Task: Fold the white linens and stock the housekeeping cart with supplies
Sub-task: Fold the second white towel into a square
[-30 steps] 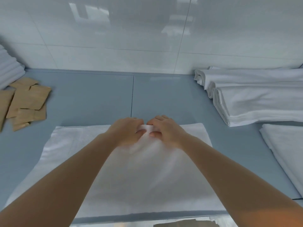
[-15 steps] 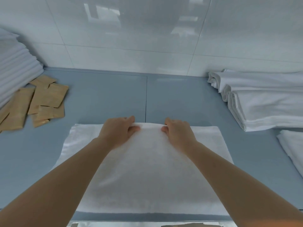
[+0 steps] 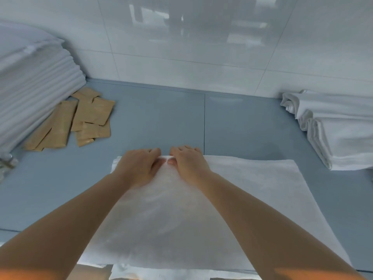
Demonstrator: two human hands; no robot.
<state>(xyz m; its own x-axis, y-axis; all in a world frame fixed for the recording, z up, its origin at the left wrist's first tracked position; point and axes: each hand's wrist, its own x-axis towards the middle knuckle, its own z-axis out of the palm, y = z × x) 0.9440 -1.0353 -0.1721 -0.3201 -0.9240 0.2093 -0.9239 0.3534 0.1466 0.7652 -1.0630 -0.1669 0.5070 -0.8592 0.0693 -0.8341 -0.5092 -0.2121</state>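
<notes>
Hands meet at the far edge of a white cloth (image 3: 232, 199) spread flat on the blue-grey counter (image 3: 161, 122). Left hand (image 3: 139, 166) and right hand (image 3: 188, 164) sit side by side, fingers curled over the hem and thumbs tucked under, pinching it; the fingertips are hidden behind the fold. The cloth's near edge is cut off below. Brown paper packets (image 3: 80, 120) lie left, partly under a stack of folded linens (image 3: 34, 81). Folded towels (image 3: 339, 130) at right run out of view.
</notes>
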